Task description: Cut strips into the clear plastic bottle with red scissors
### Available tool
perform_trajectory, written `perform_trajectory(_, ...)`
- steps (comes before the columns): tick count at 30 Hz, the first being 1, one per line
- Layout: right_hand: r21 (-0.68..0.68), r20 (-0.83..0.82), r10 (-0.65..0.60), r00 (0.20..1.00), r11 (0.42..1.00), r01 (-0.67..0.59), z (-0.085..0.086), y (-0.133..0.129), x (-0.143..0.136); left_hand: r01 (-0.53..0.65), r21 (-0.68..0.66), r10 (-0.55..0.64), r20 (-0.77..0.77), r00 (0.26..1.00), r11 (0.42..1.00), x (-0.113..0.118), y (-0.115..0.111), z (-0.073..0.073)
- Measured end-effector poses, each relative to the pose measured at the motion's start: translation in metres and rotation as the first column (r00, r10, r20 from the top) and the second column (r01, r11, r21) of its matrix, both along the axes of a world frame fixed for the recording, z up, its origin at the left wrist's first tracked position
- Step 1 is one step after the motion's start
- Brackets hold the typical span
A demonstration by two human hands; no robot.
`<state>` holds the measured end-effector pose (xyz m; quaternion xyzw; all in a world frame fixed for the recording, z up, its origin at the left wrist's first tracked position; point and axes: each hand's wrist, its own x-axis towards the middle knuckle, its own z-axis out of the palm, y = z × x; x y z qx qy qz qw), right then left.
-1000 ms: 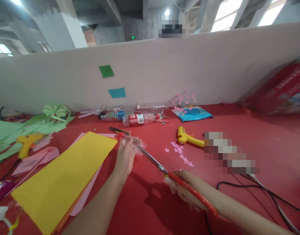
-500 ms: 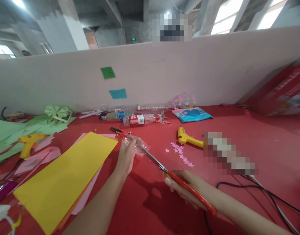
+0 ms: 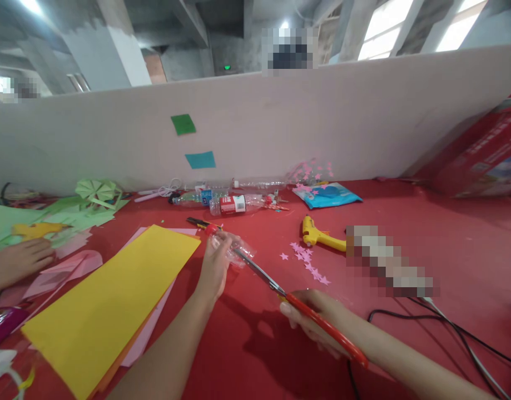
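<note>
My left hand (image 3: 217, 261) is closed on a clear plastic bottle piece (image 3: 242, 248) with a red cap (image 3: 212, 229), held just above the red table. In my right hand (image 3: 317, 319) is a pair of scissors (image 3: 276, 286) with red handles. Their blades reach up and left to the bottle piece, and the tips overlap its plastic; whether they are cutting into it I cannot tell. A black and yellow cutter (image 3: 198, 222) lies behind the cap. To the right of the bottle piece are several pink paper stars (image 3: 307, 258).
Yellow paper (image 3: 113, 305) lies at left. Plastic bottles (image 3: 234, 204) and a blue packet (image 3: 332, 194) line the white partition (image 3: 255, 122). A yellow glue gun (image 3: 317, 236) and black cable (image 3: 405, 316) are at right. Another person's hand (image 3: 25, 261) touches a second yellow glue gun (image 3: 38, 229).
The scissor tips have moved slightly further left over the bottle piece. At far left, another person's hand has come in, and the glue gun there has shifted left.
</note>
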<state>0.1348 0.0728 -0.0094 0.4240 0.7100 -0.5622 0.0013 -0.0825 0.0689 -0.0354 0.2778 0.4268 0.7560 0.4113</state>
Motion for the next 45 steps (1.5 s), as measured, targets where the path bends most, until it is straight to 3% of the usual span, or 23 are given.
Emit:
perform_trajectory(4, 0.031, -0.014, -0.001, 1.000, 1.000, 0.002, -0.003, 0.000, 0.002, 0.008, -0.007, -0.008, -0.067, 0.998, 1.000, 0.007, -0.003, 0.001)
perform_trajectory(9, -0.061, 0.014, -0.044, 0.999, 0.997, 0.045, 0.005, -0.001, -0.003, 0.006, -0.014, -0.007, -0.053, 0.999, 1.000, 0.009, -0.004, 0.002)
perform_trajectory(14, 0.003, 0.037, -0.051, 0.998, 0.999, 0.051, 0.008, -0.004, -0.008, -0.005, -0.020, 0.005, -0.044, 0.999, 1.000, 0.008, -0.002, 0.003)
perform_trajectory(19, -0.118, -0.005, -0.071, 0.997, 0.990, 0.070, 0.000, -0.003, -0.008, -0.010, -0.024, 0.009, -0.062, 0.998, 1.000, 0.007, -0.002, -0.001)
perform_trajectory(27, -0.076, -0.059, -0.073, 0.996, 0.995, 0.069, 0.001, -0.003, -0.005, -0.013, 0.005, 0.013, -0.131, 0.991, 1.000, 0.007, -0.003, -0.017)
perform_trajectory(37, 0.095, -0.009, -0.043, 0.999, 0.994, 0.044, -0.001, -0.003, -0.007, -0.012, 0.009, 0.013, -0.130, 0.991, 1.000, 0.007, -0.003, -0.015)
perform_trajectory(45, 0.001, -0.036, -0.015, 0.999, 1.000, 0.015, 0.001, -0.001, -0.005, -0.034, -0.033, 0.028, -0.164, 0.986, 0.999, 0.005, -0.003, -0.015)
